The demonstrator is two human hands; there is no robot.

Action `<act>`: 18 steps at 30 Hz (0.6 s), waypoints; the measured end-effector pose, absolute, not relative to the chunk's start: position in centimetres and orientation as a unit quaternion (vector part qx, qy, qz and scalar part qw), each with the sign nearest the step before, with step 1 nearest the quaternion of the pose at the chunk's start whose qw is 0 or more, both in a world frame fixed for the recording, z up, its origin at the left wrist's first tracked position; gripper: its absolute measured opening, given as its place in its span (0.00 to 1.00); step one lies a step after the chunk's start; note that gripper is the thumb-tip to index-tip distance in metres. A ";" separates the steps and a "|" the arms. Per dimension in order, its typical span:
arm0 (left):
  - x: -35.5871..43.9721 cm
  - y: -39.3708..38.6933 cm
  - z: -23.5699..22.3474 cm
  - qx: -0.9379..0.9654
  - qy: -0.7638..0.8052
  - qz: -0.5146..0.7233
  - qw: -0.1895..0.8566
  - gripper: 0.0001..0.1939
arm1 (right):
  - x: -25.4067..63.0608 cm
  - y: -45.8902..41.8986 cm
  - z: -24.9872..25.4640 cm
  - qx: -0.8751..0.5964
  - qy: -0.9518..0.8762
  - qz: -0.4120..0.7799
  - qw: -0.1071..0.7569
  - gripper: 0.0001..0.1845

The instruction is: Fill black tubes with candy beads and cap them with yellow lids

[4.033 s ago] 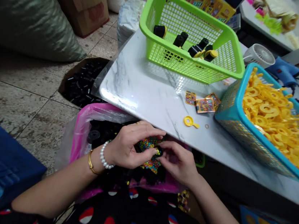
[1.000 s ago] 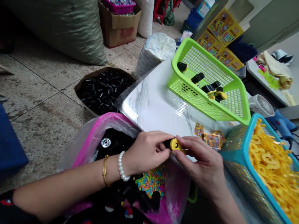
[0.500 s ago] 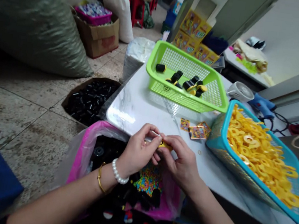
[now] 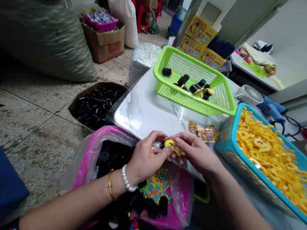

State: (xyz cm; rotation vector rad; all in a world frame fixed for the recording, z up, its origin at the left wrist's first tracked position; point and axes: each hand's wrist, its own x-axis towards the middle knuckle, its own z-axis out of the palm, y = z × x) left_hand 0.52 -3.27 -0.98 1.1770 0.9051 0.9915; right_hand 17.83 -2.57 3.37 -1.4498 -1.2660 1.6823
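Between both hands is a yellow plastic ring piece with a tab (image 4: 169,143), and a bit of something black shows beside it. My left hand (image 4: 150,155), with a pearl bracelet at the wrist, is closed with thumb and fingers on the ring's left side. My right hand (image 4: 194,150) pinches its right side and tab. Below them a pink basket (image 4: 87,155) lined with clear plastic holds black cylinders and many small colourful beads (image 4: 156,185). To the right, a blue basket (image 4: 225,133) is heaped with yellow ring pieces (image 4: 266,151) like the held one.
On the white table (image 4: 134,112) stands a green basket (image 4: 162,90) with several black-and-yellow cylinders. Small printed cards (image 4: 206,135) lie nearby. A small fan (image 4: 249,94) and blue heat gun (image 4: 273,108) are behind. On the floor, an open container holds black cylinders (image 4: 96,104).
The yellow piece has turned so its ring faces up. My right hand has rolled over and shifted its grip. The view has moved slightly, so everything sits a little further right.
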 end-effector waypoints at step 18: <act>-0.2 -2.7 -1.6 0.475 0.328 0.410 0.706 0.18 | 19.8 -4.8 1.4 -0.489 -0.499 0.641 0.320 0.22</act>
